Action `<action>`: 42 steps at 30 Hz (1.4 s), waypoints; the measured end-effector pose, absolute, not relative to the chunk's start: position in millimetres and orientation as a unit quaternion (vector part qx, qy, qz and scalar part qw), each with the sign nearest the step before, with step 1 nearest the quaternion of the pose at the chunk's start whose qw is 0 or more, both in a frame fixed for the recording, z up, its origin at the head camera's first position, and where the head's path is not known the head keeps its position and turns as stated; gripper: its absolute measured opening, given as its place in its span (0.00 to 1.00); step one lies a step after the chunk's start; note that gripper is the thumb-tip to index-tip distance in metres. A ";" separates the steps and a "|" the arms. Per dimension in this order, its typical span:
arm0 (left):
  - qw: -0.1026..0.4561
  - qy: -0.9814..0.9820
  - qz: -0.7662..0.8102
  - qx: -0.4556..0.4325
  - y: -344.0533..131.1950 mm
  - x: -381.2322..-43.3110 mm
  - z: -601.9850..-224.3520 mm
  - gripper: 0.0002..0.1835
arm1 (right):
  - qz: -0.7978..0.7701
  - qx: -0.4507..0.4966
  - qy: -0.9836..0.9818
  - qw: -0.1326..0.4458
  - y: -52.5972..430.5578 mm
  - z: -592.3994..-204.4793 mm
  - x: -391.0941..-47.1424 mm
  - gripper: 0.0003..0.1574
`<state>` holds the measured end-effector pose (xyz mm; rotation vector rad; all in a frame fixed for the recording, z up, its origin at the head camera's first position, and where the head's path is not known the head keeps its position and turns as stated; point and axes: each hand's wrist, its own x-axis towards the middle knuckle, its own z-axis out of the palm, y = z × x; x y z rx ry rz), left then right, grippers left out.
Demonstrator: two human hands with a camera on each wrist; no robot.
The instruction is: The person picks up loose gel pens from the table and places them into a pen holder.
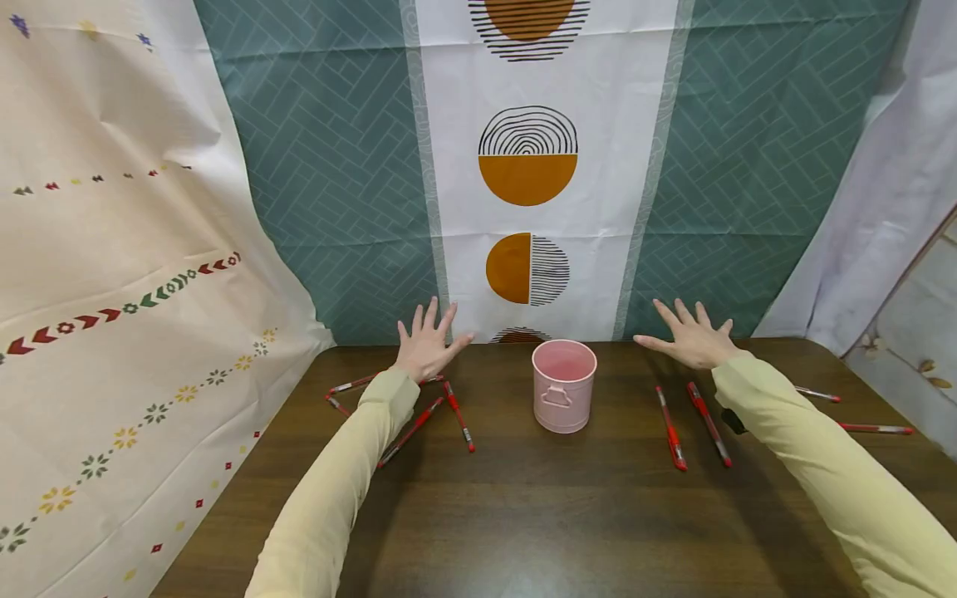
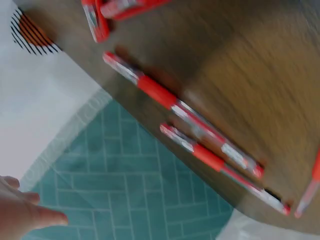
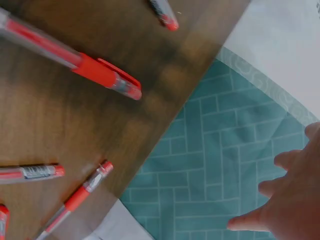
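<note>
Red pens (image 1: pixel 675 444) toward the surface's (image 1: pixel 523 515) side edges seemingly await grasping; both hands (image 1: pixel 426 345) (image 1: pixel 694 340), fingers spread and empty, should lower.

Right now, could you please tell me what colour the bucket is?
Pink; the bucket shows best in the head view.
</note>
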<state>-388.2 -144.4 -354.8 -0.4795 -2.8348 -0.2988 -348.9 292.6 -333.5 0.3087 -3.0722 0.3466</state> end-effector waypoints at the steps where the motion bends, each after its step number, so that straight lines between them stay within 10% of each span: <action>1: 0.120 -0.972 -0.109 -0.172 -142.4 -385.9 -355.4 0.43 | 0.111 0.102 -0.988 0.018 292.8 -335.0 -347.6 0.57; 42: -0.123 -0.778 -0.498 -0.363 -41.3 -365.3 -391.0 0.59 | 0.226 0.101 -0.969 -0.015 285.0 -370.5 -287.6 0.59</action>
